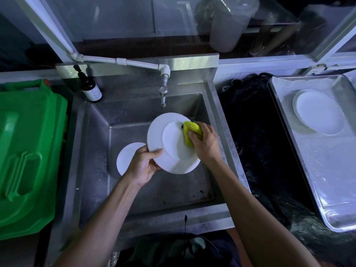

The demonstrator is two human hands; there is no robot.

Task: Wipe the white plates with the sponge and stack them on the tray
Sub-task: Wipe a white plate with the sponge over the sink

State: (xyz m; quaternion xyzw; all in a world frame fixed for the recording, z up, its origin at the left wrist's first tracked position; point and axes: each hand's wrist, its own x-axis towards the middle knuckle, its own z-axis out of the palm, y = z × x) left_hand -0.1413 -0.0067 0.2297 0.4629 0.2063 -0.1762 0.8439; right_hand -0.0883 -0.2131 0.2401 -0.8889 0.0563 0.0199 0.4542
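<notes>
**Plate held over the sink, sponge pressed to it**

The left hand (143, 166) grips a white plate (173, 143) by its lower left rim, holding it tilted above the steel sink (134, 116). The right hand (205, 140) is clenched around a yellow sponge (190, 130), pressed against the plate's right side. A second plate (125, 157) lies on the sink floor, partly hidden behind the left hand. On the metal tray (317, 170) at the right, stacked plates (319, 112) sit near its far edge.
</notes>
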